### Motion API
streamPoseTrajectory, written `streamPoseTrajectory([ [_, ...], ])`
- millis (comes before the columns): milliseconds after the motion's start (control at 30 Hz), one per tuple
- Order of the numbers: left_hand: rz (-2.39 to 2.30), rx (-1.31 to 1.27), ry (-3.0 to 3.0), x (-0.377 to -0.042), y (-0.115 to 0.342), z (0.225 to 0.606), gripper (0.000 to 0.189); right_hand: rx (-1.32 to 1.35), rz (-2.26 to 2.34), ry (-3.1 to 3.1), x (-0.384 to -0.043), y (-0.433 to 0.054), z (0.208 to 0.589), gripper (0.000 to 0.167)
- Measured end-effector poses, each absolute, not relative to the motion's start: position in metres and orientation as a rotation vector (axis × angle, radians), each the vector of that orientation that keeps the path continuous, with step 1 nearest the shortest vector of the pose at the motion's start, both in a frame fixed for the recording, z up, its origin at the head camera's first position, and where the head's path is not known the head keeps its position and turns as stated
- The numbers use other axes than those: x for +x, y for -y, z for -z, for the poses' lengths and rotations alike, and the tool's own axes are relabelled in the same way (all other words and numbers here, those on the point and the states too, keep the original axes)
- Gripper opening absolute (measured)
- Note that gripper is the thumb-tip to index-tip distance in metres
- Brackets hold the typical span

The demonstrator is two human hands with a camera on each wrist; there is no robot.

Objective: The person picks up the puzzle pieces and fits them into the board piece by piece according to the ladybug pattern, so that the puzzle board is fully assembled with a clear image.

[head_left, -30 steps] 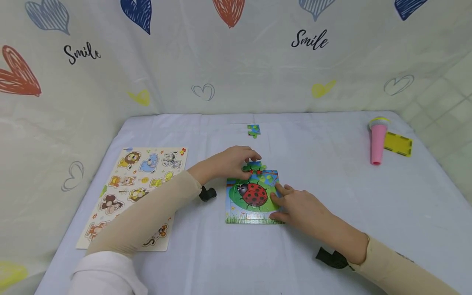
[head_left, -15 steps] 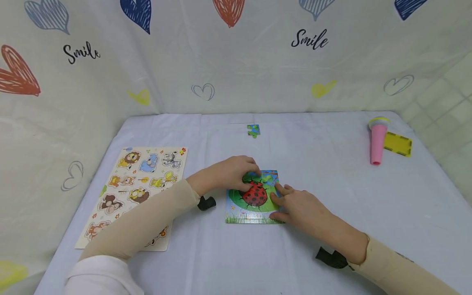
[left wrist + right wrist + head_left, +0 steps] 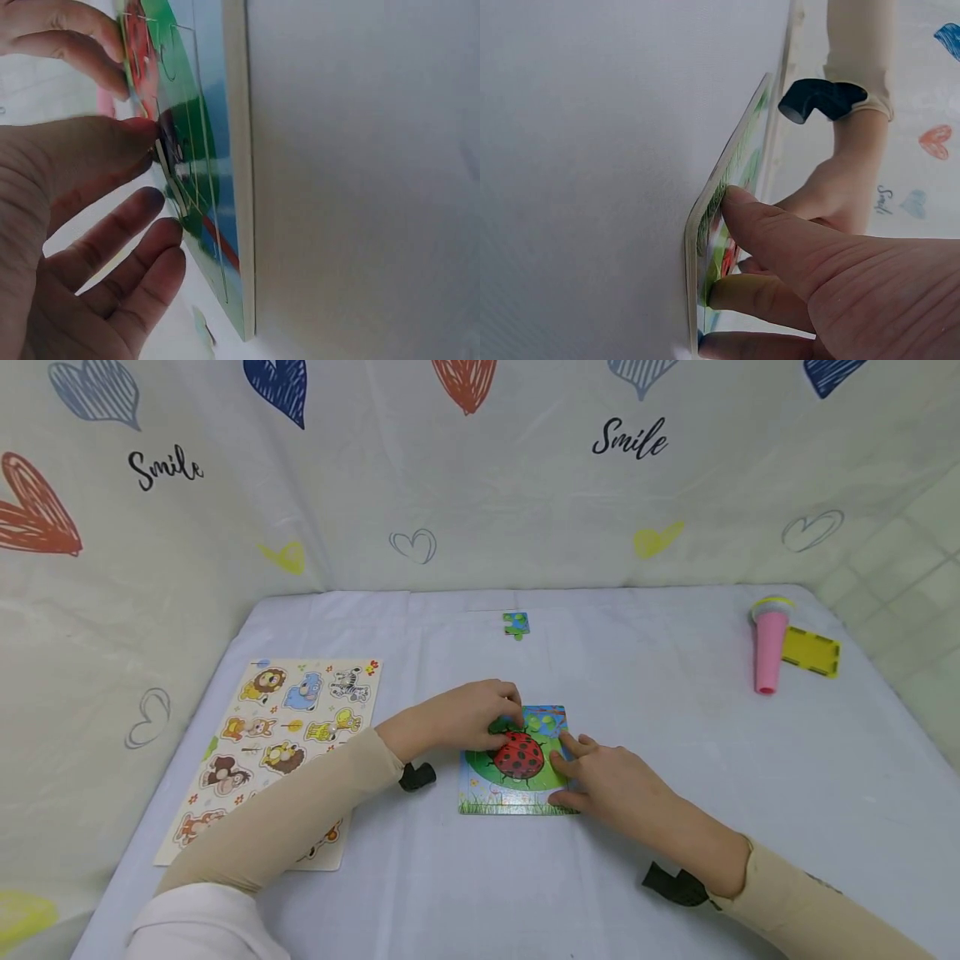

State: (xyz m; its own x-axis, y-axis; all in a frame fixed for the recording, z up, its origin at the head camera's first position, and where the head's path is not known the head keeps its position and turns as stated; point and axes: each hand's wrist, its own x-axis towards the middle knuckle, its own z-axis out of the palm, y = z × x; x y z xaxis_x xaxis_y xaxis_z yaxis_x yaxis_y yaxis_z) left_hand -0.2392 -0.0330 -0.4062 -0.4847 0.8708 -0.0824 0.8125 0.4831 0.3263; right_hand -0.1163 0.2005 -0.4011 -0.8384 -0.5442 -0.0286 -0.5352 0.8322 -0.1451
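A ladybug jigsaw puzzle (image 3: 498, 806) lies flat on the white-covered table, in the middle of the head view. My left hand (image 3: 472, 714) is over its upper left part, thumb and fingertips pinching a puzzle piece (image 3: 172, 184). In the left wrist view that piece is slightly tilted against the board's surface; the fingers hide some of it. My right hand (image 3: 615, 785) rests its extended fingers and thumb on the puzzle's right edge, as the right wrist view also shows. Beyond the puzzle lies a loose blue-green puzzle piece (image 3: 517, 626).
An animal puzzle board (image 3: 300, 793) lies on the left, partly under the left forearm. At the far right are a pink toy microphone (image 3: 768, 652) and a yellow plate (image 3: 812, 653). A curtain printed with hearts (image 3: 480, 477) hangs behind the table.
My left hand has brought the puzzle piece from above the puzzle's top edge down onto its upper left part, then shifted slightly left. The right hand stays in place.
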Motion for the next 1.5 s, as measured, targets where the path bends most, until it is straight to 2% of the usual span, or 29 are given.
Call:
streamPoseTrajectory([
  [333,-0.353,1.389,-2.47,-0.239,0.033,0.408,0.034,-0.852,0.217,-2.94,-0.116,-0.201,0.401,0.052],
  [1133,-0.38,1.292,-2.486,-0.237,0.035,0.399,0.028,-0.82,0.243,-2.923,-0.114,-0.202,0.401,0.054],
  [1333,-0.337,1.306,-2.516,-0.243,0.038,0.399,0.021,-0.791,0.265,-2.916,-0.113,-0.202,0.401,0.055],
  [1500,-0.34,1.377,-2.533,-0.254,0.038,0.4,0.025,-0.768,0.297,-2.895,-0.111,-0.204,0.402,0.061],
])
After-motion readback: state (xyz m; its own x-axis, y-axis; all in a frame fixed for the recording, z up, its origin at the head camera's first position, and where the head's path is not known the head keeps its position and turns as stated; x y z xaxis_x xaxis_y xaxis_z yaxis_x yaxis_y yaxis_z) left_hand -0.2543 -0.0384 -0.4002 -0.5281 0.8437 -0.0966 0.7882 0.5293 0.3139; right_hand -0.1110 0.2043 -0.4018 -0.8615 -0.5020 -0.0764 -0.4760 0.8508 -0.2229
